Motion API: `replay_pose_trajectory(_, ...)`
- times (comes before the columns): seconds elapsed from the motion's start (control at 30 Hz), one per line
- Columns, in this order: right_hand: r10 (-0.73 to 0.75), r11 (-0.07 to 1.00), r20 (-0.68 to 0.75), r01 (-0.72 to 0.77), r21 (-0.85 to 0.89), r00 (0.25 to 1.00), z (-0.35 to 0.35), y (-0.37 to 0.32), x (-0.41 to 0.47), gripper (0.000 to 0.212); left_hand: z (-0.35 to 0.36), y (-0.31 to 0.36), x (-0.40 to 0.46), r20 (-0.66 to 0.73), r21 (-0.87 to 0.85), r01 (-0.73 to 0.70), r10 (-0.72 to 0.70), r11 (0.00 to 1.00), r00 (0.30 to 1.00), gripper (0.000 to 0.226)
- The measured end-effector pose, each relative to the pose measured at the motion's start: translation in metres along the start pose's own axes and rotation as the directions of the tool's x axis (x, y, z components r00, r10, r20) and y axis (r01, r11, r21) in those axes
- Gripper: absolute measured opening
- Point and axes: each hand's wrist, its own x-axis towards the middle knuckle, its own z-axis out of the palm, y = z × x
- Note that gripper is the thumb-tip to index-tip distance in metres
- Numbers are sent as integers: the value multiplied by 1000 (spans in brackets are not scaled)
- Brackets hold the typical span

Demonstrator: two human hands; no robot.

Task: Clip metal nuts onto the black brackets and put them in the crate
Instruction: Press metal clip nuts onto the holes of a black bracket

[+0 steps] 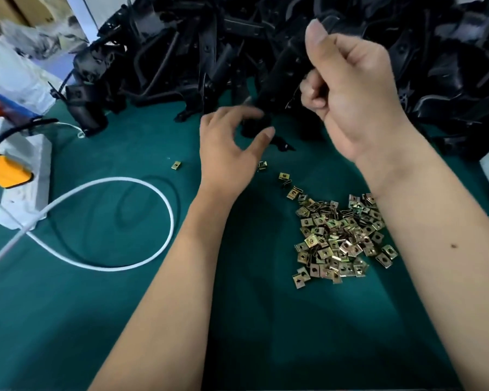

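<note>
A long black bracket (280, 77) stands tilted above the green table, and my right hand (353, 88) grips its upper part with curled fingers and the thumb up. Around the bracket's lower end (254, 128), my left hand (229, 148) has its fingers and thumb spread, close to it or just touching; I cannot tell whether it holds it. A heap of brass-coloured metal nuts (339, 235) lies on the table under my right forearm. A few loose nuts (176, 165) lie nearer my left hand. No crate is in view.
A big pile of black brackets (181, 52) fills the back of the green table (124, 306). At the left stand a white power strip (26, 198) with an orange plug (7, 172), a looped white cable (164, 210) and white plastic bags.
</note>
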Motion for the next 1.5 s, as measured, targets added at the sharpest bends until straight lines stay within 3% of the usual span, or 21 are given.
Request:
replay_pose_trajectory(0.13, 16, 1000, 141, -12, -25, 990, -8, 0, -6, 51, -5, -2, 1, -22, -10, 2, -2, 1000, 1000, 77)
replay_pose_trajectory(0.2, 8, 1000, 144, -4, -26, 990, -9, 4, -8, 37, -8, -7, 4, 99, -81, 64, -56, 995, 993, 48)
replay_pose_trajectory(0.23, 16, 1000, 128, -13, -22, 992, -10, 7, -10, 27, -8, -10, 4, 135, -55, 99, -91, 994, 987, 26)
replay_pose_trajectory(0.27, 37, 999, 109, -32, -42, 993, -12, 12, -12, 18, -8, -13, 4, 118, -9, 120, -118, 993, 986, 18)
replay_pose_trajectory(0.33, 89, 969, 92, -65, -240, 992, -17, 25, -18, 20, -7, -19, 2, 64, 56, 175, -179, 983, 982, 26)
replay_pose_trajectory(0.4, 116, 859, 97, -51, -509, 988, -26, 41, -27, 34, -6, -21, 2, 5, 34, 251, -251, 968, 968, 33)
replay_pose_trajectory(0.5, 162, 704, 173, 9, -710, 971, -38, 54, -38, 39, -4, -21, 7, -66, -207, 406, -427, 890, 902, 28)
replay_pose_trajectory(0.6, 278, 574, 303, 95, -813, 912, -42, 61, -43, 18, -3, -16, 10, 38, -527, 504, -573, 685, 819, 15)
replay_pose_trajectory(0.67, 261, 585, 305, 102, -804, 916, -43, 65, -43, 9, -1, -11, 10, 180, -677, 531, -585, 509, 791, 3)
replay_pose_trajectory(0.73, 222, 591, 275, 95, -801, 936, -44, 69, -43, 9, -1, -5, 9, 319, -753, 547, -525, 366, 789, 10)
replay_pose_trajectory(0.8, 164, 658, 211, 52, -751, 964, -42, 72, -44, 7, -1, -2, 6, 423, -761, 576, -447, 298, 789, 15)
replay_pose_trajectory(0.93, 141, 945, 66, -115, -305, 988, -34, 72, -47, 5, 3, 5, 0, 571, -757, 635, -319, 152, 757, 28)
replay_pose_trajectory(1.0, 130, 984, 20, -127, -122, 991, -32, 70, -47, 7, 4, 6, -2, 600, -746, 652, -290, 133, 746, 29)
replay_pose_trajectory(1.1, 117, 993, -4, -117, -26, 993, -32, 69, -47, 12, 7, 4, -3, 611, -737, 664, -296, 125, 734, 26)
replay_pose_trajectory(1.27, 55, 998, 7, -55, -44, 998, -29, 70, -49, 22, 6, 2, -5, 638, -696, 701, -315, 156, 703, 21)
replay_pose_trajectory(1.5, 94, 993, -74, -99, -61, 993, -27, 68, -49, 9, 4, 3, -7, 665, -681, 711, -256, 178, 701, 14)
